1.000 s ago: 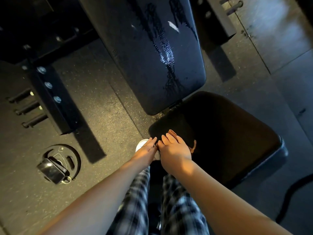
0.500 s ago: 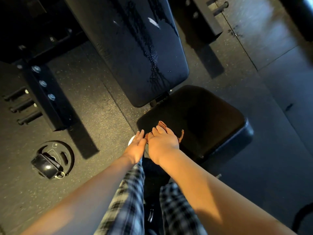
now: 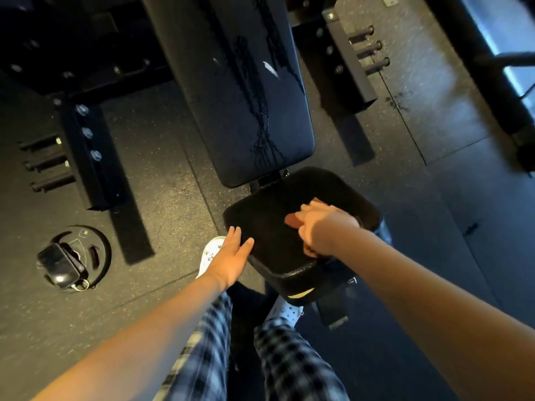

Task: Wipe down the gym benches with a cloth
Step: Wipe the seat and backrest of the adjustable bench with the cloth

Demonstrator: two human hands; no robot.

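Dark rubber flooring (image 3: 162,204) with fine pale speckles lies under a black bench. Its seat pad (image 3: 260,224) is a rounded square of matte vinyl, close in front of the person's legs. The right hand (image 3: 327,227) lies on the middle of this pad, on top of a reddish-brown cloth (image 3: 292,219). The fingers look stretched flat over it, pressing and not gripping, though blur softens them. The cloth shows at the fingertips and again under the wrist. The left hand (image 3: 231,256) is opened, fingers straight, at the near left edge of the seat, and it holds nothing. From the cloth, the long back pad (image 3: 231,96) lies directly beyond, past a narrow hinge gap, and its long axis runs away from the person. Glossy wet streaks run down its length. I judge that the right hand is the nearer one for it and would push forward along this axis. A weight plate (image 3: 95,256) lies on the floor to the left.
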